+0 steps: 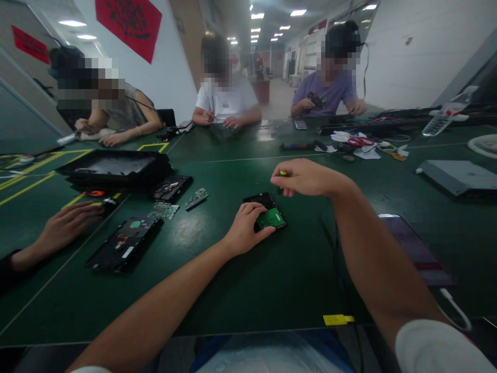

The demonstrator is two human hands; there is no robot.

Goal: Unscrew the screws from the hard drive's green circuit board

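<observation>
A small hard drive (259, 199) with a green circuit board (272, 219) lies on the green table in front of me. My left hand (248, 225) grips it by its sides, thumb at the near edge and fingers across the top. Above and to the right of the drive, my right hand (301, 177) is closed round a screwdriver (283, 173) with yellow and black on its handle. Most of that tool is hidden by my fingers, and its tip cannot be made out. The tool appears apart from the drive.
Left of the drive lie loose circuit boards (197, 198), a larger black drive (124, 242) and a black tray (116, 168). A neighbour's hand (70, 223) rests at far left. A phone (411, 248) with a white cable lies under my right forearm. Several people sit opposite.
</observation>
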